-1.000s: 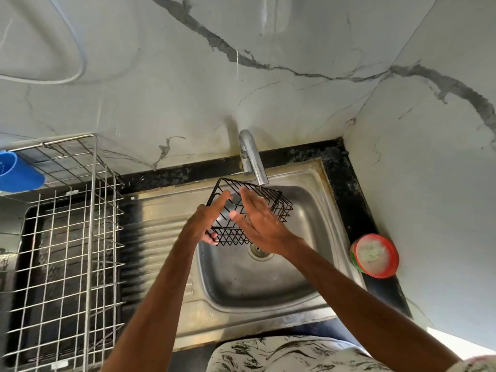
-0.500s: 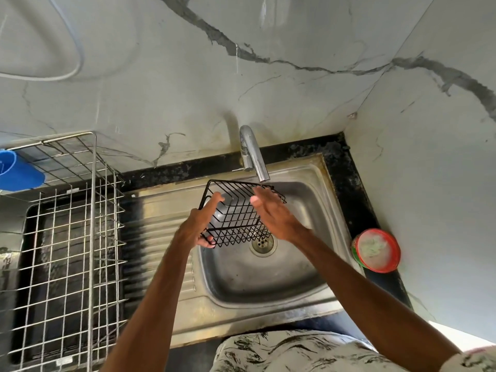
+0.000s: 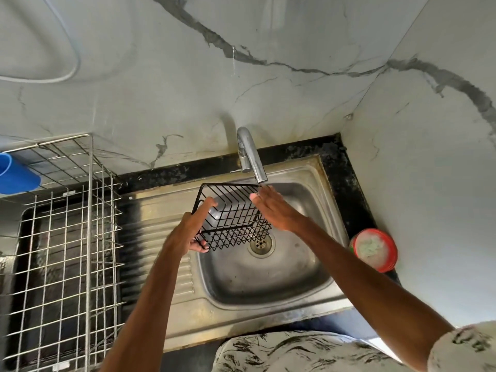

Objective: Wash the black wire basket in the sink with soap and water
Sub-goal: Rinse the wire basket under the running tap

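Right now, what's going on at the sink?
A person holds the basket over the sink, just under the faucet spout. The left hand grips its left end; the right hand lies flat-fingered against its right side. I can't tell whether water is running. A red tub sits on the counter to the right, untouched, and a steel rack stands to the left.

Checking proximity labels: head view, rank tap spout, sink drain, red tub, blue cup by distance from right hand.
1. Tap spout, just above the fingertips of the right hand.
2. Sink drain, below, in the basin.
3. Red tub, on the counter, right.
4. Blue cup, far left.
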The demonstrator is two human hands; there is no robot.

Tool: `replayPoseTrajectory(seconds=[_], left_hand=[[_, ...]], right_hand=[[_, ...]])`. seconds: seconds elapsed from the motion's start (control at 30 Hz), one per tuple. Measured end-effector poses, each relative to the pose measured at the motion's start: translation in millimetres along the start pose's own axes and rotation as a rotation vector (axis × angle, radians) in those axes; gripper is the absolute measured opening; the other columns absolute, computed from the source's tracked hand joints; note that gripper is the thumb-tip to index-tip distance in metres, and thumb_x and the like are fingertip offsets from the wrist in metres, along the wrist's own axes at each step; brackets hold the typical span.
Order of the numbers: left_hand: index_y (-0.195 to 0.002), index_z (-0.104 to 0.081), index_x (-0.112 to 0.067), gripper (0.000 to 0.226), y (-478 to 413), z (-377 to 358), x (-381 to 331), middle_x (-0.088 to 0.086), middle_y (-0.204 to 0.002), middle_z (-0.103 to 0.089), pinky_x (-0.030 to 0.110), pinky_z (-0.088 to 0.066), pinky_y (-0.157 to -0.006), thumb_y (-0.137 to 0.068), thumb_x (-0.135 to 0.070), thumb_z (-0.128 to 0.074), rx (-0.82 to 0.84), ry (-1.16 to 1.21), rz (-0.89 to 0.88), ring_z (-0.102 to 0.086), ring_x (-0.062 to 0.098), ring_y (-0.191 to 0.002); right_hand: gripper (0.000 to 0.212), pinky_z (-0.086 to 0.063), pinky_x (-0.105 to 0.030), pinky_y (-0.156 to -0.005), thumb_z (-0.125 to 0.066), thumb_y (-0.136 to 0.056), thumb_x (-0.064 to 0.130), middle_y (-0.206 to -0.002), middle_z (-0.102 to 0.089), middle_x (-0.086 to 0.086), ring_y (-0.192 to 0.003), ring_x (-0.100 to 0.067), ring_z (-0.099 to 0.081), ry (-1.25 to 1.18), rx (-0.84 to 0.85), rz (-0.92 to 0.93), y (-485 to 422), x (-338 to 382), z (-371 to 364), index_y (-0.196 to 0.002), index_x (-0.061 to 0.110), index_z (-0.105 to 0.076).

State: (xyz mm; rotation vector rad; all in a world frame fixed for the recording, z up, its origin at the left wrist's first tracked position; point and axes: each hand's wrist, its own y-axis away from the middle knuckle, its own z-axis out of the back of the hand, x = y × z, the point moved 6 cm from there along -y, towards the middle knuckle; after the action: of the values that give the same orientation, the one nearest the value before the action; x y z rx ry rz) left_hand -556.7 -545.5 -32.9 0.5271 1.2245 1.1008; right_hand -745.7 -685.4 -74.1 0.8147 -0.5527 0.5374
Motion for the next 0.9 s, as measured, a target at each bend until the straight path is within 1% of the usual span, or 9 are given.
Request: replayPoseTrajectory(seconds=[0.1, 0.2, 0.37, 0.43, 0.53, 0.63, 0.73, 0.83, 0.9], left_hand=[[-0.121, -0.053, -0.022, 0.064, -0.5, -3.7, 0.0, 0.024, -0.109, -0.063, 0.05, -0.064, -0.081, -0.088, -0.077, -0.055, -0.005, 0.069, 0.009, -0.071, 0.039, -0.092], [-0.129, -0.051, -0.018, 0.07, -2.9, -3.6, 0.9, 0.027, -0.116, -0.061, 0.048, -0.064, -0.076, -0.087, -0.073, -0.06, -0.008, 0.12, 0.049, -0.069, 0.041, -0.096], [-0.132, -0.053, -0.016, 0.085, -5.7, -6.3, 5.1, 0.025, -0.119, -0.06, 0.046, -0.065, -0.069, -0.077, -0.079, -0.066, -0.01, 0.105, 0.019, -0.07, 0.04, -0.095], [-0.137, -0.052, -0.013, 0.094, -7.5, -8.2, 10.0, 0.025, -0.12, -0.06, 0.05, -0.065, -0.071, -0.075, -0.082, -0.065, -0.016, 0.12, 0.03, -0.07, 0.041, -0.096], [-0.143, -0.045, -0.011, 0.089, -6.1, -7.7, 18.7, 0.022, -0.113, -0.057, 0.05, -0.064, -0.075, -0.083, -0.074, -0.066, -0.024, 0.171, 0.066, -0.068, 0.04, -0.097], [-0.148, -0.039, -0.014, 0.102, -1.4, -4.9, 26.0, 0.026, -0.123, -0.054, 0.047, -0.065, -0.067, -0.073, -0.075, -0.072, -0.02, 0.171, 0.085, -0.071, 0.04, -0.091], [-0.142, -0.044, -0.018, 0.107, 6.2, 0.6, 29.2, 0.026, -0.125, -0.055, 0.047, -0.065, -0.067, -0.058, -0.078, -0.073, -0.017, 0.139, 0.083, -0.074, 0.038, -0.083], [-0.141, -0.046, -0.022, 0.089, 11.6, 2.3, 30.5, 0.026, -0.129, -0.053, 0.045, -0.065, -0.07, -0.073, -0.074, -0.07, 0.028, 0.146, 0.059, -0.074, 0.039, -0.089], [-0.144, -0.046, -0.021, 0.082, 11.4, 3.0, 33.3, 0.026, -0.128, -0.053, 0.047, -0.064, -0.073, -0.08, -0.068, -0.069, 0.05, 0.179, 0.061, -0.072, 0.041, -0.095]], right_hand=[[0.077, 0.006, -0.038, -0.124, -0.01, -0.101, 0.065, -0.168, 0.006, 0.002, -0.153, -0.01, 0.009, 0.044, -0.035, 0.209, 12.3, 46.7, -11.5, -0.161, 0.019, 0.002], [0.068, -0.002, -0.034, -0.124, -0.015, -0.106, 0.057, -0.169, 0.003, 0.005, -0.154, -0.006, 0.004, 0.006, -0.07, 0.295, 13.1, 54.1, -8.7, -0.162, 0.022, 0.0], [0.069, -0.003, -0.035, -0.12, -0.015, -0.105, 0.057, -0.169, -0.001, 0.003, -0.154, -0.01, 0.001, 0.109, -0.055, 0.199, 4.5, 37.3, -3.6, -0.162, 0.021, -0.004], [0.069, -0.007, -0.04, -0.122, -0.013, -0.105, 0.057, -0.168, -0.018, -0.004, -0.154, -0.018, -0.013, 0.229, -0.107, 0.17, -0.2, 39.5, -1.6, -0.16, 0.016, -0.017], [0.068, -0.016, -0.054, -0.12, -0.01, -0.106, 0.056, -0.159, -0.037, -0.009, -0.148, -0.024, -0.031, 0.275, -0.148, 0.08, -7.6, 33.8, 7.5, -0.152, 0.012, -0.033], [0.068, -0.017, -0.052, -0.122, -0.008, -0.106, 0.055, -0.166, -0.022, -0.009, -0.153, -0.026, -0.02, 0.131, -0.003, 0.028, -16.3, 18.1, 6.4, -0.158, 0.013, -0.023], [0.076, -0.012, -0.051, -0.124, -0.007, -0.101, 0.066, -0.169, -0.004, -0.004, -0.156, -0.025, -0.004, -0.071, 0.089, -0.104, -24.9, -1.7, 7.9, -0.162, 0.021, -0.008], [0.066, -0.03, -0.047, -0.114, -0.033, -0.104, 0.058, -0.161, -0.03, -0.009, -0.146, -0.031, -0.031, -0.435, 0.073, -0.22, -21.6, -6.7, 18.6, -0.156, 0.018, -0.03], [0.062, -0.033, -0.052, -0.115, -0.058, -0.097, 0.054, -0.147, -0.044, -0.008, -0.135, -0.028, -0.042, -0.679, 0.047, -0.356, -16.9, -15.6, 23.6, -0.147, 0.019, -0.046]])
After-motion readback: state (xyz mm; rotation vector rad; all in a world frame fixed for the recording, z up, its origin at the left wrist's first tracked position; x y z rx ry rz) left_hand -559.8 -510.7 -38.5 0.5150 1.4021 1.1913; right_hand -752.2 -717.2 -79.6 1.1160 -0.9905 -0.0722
